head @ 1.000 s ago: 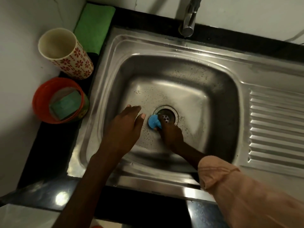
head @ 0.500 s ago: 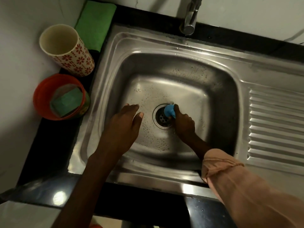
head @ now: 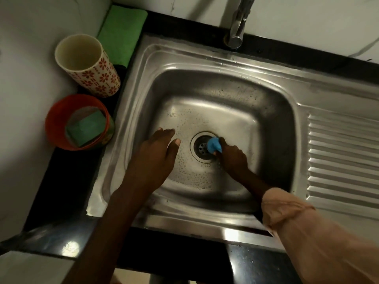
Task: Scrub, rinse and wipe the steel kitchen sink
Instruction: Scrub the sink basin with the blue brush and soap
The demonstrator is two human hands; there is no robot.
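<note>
The right hand [head: 232, 155] holds a blue scrubber [head: 214, 144] tight on the drain [head: 202, 149], and the left hand [head: 156, 158] lies flat and open just left of it.

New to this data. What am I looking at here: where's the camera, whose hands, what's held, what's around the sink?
There is no robot: a person works bare-handed, filmed by one wide-angle camera on their head, looking down. The right hand grips a small blue scrubber at the round drain of the wet stainless steel sink. The left hand lies flat and holds nothing. Left of the sink stand a cream cup with red flowers and an orange tub holding a green sponge; a green cloth lies behind. The chrome tap is at the top.
</note>
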